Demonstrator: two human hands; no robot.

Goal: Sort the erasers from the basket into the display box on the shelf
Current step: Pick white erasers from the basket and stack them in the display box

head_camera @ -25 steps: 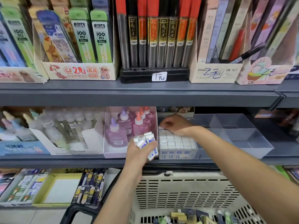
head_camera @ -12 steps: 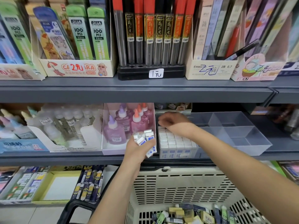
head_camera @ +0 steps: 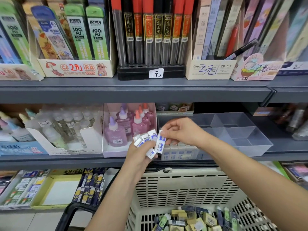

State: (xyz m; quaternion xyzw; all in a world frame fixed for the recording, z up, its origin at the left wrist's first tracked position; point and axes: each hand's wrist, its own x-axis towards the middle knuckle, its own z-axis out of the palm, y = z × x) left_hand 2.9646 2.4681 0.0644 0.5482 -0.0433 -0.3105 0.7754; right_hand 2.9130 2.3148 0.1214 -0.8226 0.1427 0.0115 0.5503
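Observation:
My left hand holds a bunch of several small white erasers with blue sleeves in front of the middle shelf. My right hand pinches one white-and-blue eraser at the edge of that bunch, fingers closed on it. Just behind the hands stands the clear divided display box; its left compartment holds rows of upright white erasers. Below, the cream slotted basket contains several mixed erasers in yellow, green and dark wrappers.
A pink box of glue bottles stands directly left of the display box, with clear bottles further left. The upper shelf edge overhangs the work area. The display box's right compartments hold nothing. The basket's black handle hangs at lower left.
My right hand has left the rows in the display box and come forward to my left hand, where it now grips one eraser of the bunch. The view has tilted slightly down.

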